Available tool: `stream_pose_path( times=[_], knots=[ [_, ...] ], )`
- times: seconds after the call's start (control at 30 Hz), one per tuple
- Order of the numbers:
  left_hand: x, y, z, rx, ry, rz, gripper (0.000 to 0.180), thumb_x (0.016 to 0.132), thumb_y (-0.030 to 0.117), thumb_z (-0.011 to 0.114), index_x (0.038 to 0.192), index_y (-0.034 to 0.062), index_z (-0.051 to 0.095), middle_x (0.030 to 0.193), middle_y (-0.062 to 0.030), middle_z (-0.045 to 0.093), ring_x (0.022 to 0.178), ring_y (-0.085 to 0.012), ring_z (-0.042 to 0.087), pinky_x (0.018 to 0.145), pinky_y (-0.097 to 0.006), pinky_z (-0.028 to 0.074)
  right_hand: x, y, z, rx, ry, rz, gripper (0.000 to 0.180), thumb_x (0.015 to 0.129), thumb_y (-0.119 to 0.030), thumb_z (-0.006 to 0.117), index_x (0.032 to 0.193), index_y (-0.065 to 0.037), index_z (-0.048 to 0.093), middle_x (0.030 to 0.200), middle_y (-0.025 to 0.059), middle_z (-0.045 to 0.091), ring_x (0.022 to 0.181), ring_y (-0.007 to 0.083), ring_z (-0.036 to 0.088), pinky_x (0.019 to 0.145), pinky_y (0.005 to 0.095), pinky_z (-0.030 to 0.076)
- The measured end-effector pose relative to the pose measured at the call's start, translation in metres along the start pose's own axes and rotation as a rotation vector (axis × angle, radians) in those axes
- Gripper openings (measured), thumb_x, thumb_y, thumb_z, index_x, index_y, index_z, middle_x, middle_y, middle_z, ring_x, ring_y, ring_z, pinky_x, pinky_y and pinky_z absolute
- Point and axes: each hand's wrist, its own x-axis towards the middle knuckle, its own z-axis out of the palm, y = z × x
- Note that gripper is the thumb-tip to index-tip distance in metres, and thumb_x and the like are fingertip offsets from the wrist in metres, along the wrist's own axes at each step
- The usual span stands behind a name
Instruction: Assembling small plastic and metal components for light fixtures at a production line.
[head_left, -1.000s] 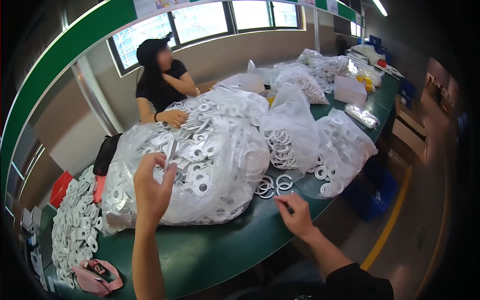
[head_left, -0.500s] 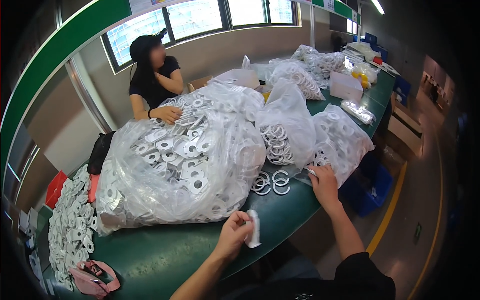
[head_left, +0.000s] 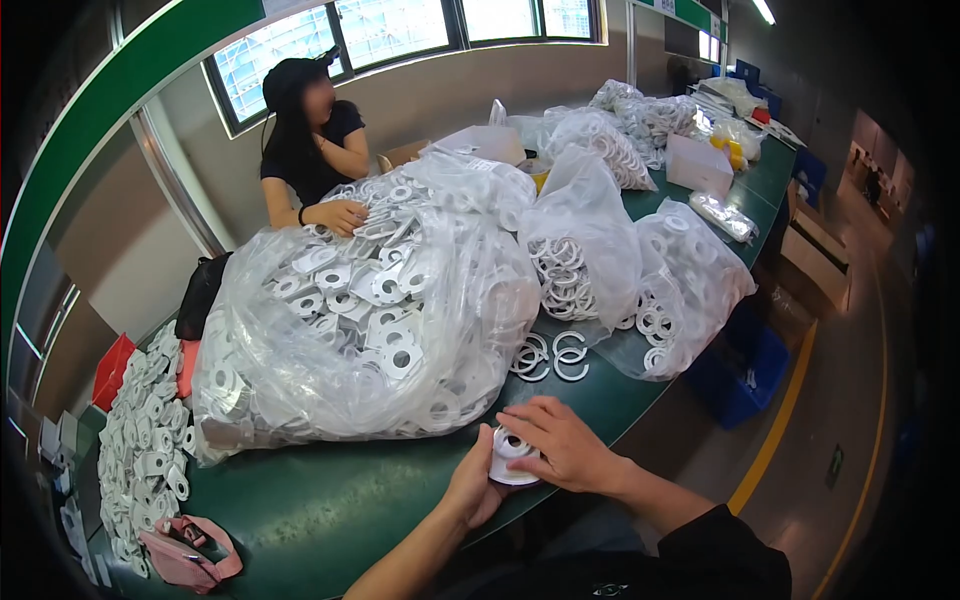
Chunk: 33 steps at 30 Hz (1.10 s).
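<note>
Near the table's front edge, my left hand (head_left: 472, 487) grips a white plastic plate (head_left: 513, 476) with a rounded edge. My right hand (head_left: 568, 452) reaches over it from the right, fingertips and thumb closed about a small white ring (head_left: 508, 444) lying on the plate. The fingers partly cover both pieces. Just beyond my hands, a few white open rings (head_left: 570, 356) lie on the green table (head_left: 330, 500). An open clear bag of round white rings (head_left: 690, 285) sits to their right.
A large clear bag of white plates (head_left: 390, 340) fills the middle, with a co-worker's hand (head_left: 340, 216) in it. A bag of open rings (head_left: 575, 240) stands beside it. Loose plates (head_left: 145, 450) and a pink pouch (head_left: 190, 553) lie left. A blue bin (head_left: 740, 365) stands below the right edge.
My right hand has come from the right-hand bag to my left hand and now holds a ring on the plate. The plate has turned from edge-on to face up.
</note>
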Motion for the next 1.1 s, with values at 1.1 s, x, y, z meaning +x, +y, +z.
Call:
stream_pose_path(
  times=[1.1],
  knots=[
    [-0.003, 0.000, 0.004, 0.454, -0.063, 0.266, 0.050, 0.083, 0.002, 0.055, 0.127, 0.0059, 0.032, 0.118, -0.0151, 0.055, 0.097, -0.0237, 0.062, 0.068, -0.027, 0.052, -0.002, 0.073, -0.012, 1.241, 0.747, 0.531, 0.010, 0.091, -0.008, 0.051, 0.101, -0.006, 0.052, 0.099, 0.0074, 0.060, 0.082, 0.0128, 0.058, 0.071, 0.0247, 0.049]
  ],
)
